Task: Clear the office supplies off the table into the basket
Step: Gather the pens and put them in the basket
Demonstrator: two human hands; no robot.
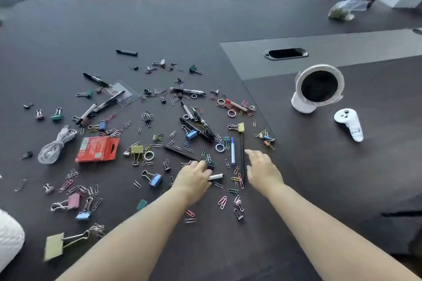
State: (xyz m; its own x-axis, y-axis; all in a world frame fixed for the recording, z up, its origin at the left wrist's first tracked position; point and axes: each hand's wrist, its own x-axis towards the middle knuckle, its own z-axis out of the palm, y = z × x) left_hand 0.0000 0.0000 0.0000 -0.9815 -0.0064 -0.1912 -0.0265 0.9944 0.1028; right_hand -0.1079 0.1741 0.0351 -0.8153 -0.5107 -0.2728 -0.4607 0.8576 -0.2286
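Office supplies litter the dark table (228, 246): several paper clips, binder clips, rings and pens. My left hand (194, 179) curls around a white-capped pen (217, 176), whose white end sticks out to the right of my fingers. A thin black pen (180, 153) lies just beyond that hand and runs up to its fingertips. My right hand (262, 171) hovers open with fingers spread, right beside a long black pen (242, 148) and a blue pen (232, 150). A white round container with a dark inside (318, 88) stands at the right. A white woven object (9, 239) shows at the lower left edge.
A red packet (97, 149) and a coiled white cable (54, 146) lie at the left, a clear badge holder (121, 92) further back. A white game controller (349, 125) sits right of the container. A cable slot (285, 53) is set in the table. Chair backs line the far edge.
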